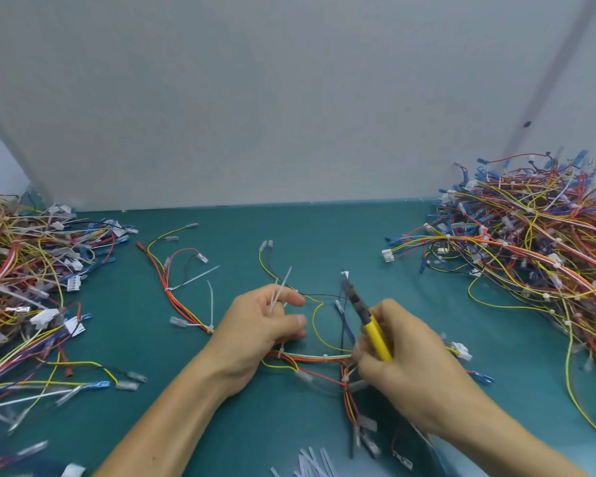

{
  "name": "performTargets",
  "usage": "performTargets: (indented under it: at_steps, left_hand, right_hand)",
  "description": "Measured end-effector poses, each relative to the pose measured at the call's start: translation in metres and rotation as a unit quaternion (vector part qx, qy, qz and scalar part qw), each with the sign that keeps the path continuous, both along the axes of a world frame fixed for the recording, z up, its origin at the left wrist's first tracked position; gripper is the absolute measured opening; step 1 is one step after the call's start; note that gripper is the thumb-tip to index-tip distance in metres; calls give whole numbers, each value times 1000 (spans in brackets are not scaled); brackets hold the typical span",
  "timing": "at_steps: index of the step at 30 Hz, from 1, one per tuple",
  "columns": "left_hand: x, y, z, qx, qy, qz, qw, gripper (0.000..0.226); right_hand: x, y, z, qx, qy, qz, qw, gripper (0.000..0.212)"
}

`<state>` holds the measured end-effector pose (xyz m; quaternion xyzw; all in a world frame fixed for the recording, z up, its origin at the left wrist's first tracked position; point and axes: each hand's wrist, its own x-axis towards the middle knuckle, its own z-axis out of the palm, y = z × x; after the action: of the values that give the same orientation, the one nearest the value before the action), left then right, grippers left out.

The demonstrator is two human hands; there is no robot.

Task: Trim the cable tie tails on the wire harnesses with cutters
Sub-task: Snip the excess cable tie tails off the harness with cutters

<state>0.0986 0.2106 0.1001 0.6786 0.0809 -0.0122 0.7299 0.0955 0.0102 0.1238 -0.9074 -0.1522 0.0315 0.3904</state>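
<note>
Cutters are sitting in your right hand, fingers curling round the yellow handle; your left hand is pinching white tie tails above the harness lying on the desk.

The bench top before me is flat and teal-green. A pale grey panel stands upright along its far edge. A grey bar slants up on my right, with a small dark spot on it. Another bar slants on my left. The light is soft and even.
</note>
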Motion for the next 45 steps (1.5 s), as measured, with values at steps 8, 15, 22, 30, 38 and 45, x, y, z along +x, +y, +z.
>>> performTargets:
  at_steps: [8, 15, 22, 30, 38, 45]
  left_hand:
    - [-17, -21, 16, 396, -282, -48, 872, 18]
    - [-15, -30, 4, 327, -131, -145, 925, 15]
    - [-17, -20, 6, 335, -148, -176, 914, 14]
    - [-17, -17, 9, 399, -186, -181, 879, 5]
    - [-16, -18, 6, 382, -176, -167, 892, 8]
    - [-16, -18, 5, 366, -171, -170, 899, 8]
  right_hand:
    - [-3, -2, -4, 59, -2, -44, 997, 16]
    - [0, -11, 9, 32, -5, -25, 999, 15]
    - [-1, -59, 37, -326, -101, 13, 940, 22]
    - [-12, -38, 21, -456, -118, 100, 876, 25]
    - [-15, -38, 26, -470, -89, 136, 867, 10]
    - [-13, -39, 26, -453, -96, 127, 877, 17]
